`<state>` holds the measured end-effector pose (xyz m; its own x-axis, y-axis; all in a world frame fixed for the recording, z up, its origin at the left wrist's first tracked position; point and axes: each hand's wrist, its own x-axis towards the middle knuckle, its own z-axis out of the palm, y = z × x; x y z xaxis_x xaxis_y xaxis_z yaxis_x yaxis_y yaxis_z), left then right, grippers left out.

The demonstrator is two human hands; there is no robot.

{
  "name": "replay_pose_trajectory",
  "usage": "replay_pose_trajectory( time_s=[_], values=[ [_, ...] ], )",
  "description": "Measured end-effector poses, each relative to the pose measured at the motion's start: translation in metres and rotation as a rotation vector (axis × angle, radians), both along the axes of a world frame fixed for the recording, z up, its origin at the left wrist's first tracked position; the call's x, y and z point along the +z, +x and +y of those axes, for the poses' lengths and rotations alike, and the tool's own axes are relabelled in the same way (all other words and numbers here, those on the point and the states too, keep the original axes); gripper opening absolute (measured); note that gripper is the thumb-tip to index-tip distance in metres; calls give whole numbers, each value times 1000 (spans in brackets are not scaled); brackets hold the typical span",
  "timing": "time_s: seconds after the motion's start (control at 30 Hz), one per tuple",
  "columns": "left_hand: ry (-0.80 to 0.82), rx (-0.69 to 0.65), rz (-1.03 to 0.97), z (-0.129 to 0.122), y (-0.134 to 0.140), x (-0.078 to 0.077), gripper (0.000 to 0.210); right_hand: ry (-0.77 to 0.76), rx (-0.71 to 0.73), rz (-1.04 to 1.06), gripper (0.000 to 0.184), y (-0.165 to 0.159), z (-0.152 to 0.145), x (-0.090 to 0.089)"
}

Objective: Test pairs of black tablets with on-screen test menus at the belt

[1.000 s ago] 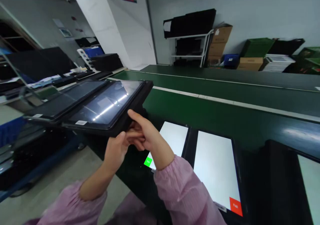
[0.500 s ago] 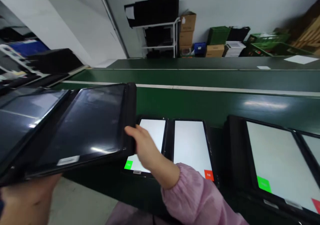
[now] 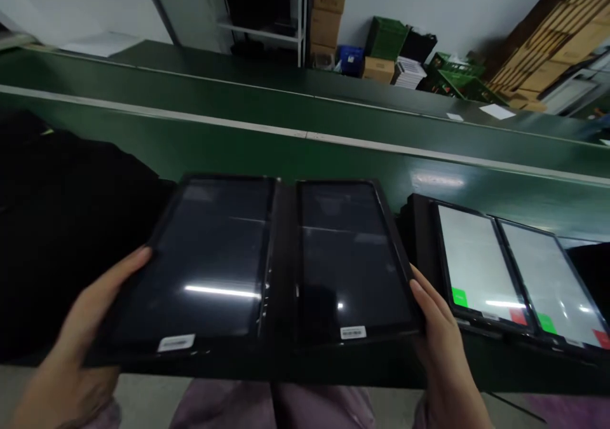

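Observation:
A black tray (image 3: 284,257) is held level in front of me by its two side edges. In it lie two dark-screened tablets, a left one (image 3: 214,245) and a right one (image 3: 345,257), each with a small white barcode label on its lower rim. My left hand (image 3: 90,314) grips the tray's left edge, thumb on top. At the opposite edge, my right hand (image 3: 441,321) is closed round the side. The fingers beneath the tray are hidden. Whether the tray rests on something below cannot be made out.
To the right, another black tray (image 3: 423,245) holds tablets with lit white screens (image 3: 481,251) and green and red corner squares. Black material (image 3: 61,225) is heaped at left. Behind runs a green bench (image 3: 229,143) with a pale strip; crates (image 3: 386,38) and cartons (image 3: 326,28) stand beyond.
The tray with dark tablets has moved from the left to the centre and levelled out. It now covers the spot where two lit tablets showed. My view has turned downward.

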<state>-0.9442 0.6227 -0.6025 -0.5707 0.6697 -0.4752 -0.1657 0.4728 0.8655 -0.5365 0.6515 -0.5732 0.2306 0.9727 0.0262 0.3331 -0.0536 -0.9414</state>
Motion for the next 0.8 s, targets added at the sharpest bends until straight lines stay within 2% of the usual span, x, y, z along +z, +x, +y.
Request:
replay_pose_trajectory(
  time_s=[0.03,0.1,0.17,0.23,0.27,0.33,0.4,0.47,0.5,0.6,0.7,0.8],
  values=[
    [-30,42,-14,4,2,5,40,8,-20,-72,48,7,-2,-5],
    [-21,47,56,15,7,15,49,78,-63,-276,49,16,-3,-10],
    [74,-45,308,28,10,25,61,188,-61,-513,49,20,1,-11],
    [179,-175,582,43,13,32,61,248,-2,-652,51,17,10,-11],
    [212,-266,669,52,16,34,61,242,44,-665,54,14,17,-11],
    [231,-546,732,75,30,34,67,195,131,-644,61,7,34,-11],
    [175,-843,761,104,54,29,80,154,189,-622,66,0,54,-13],
    [158,-912,785,133,81,21,87,133,202,-613,69,-3,74,-14],
    [157,-937,860,147,92,17,87,124,201,-607,71,-4,83,-14],
    [209,-959,932,175,113,6,74,114,176,-565,73,-3,100,-16],
    [253,-957,939,183,112,0,61,140,123,-499,69,-4,103,-18],
    [278,-953,933,182,104,-3,62,154,93,-458,66,-5,101,-20]
  ],
)
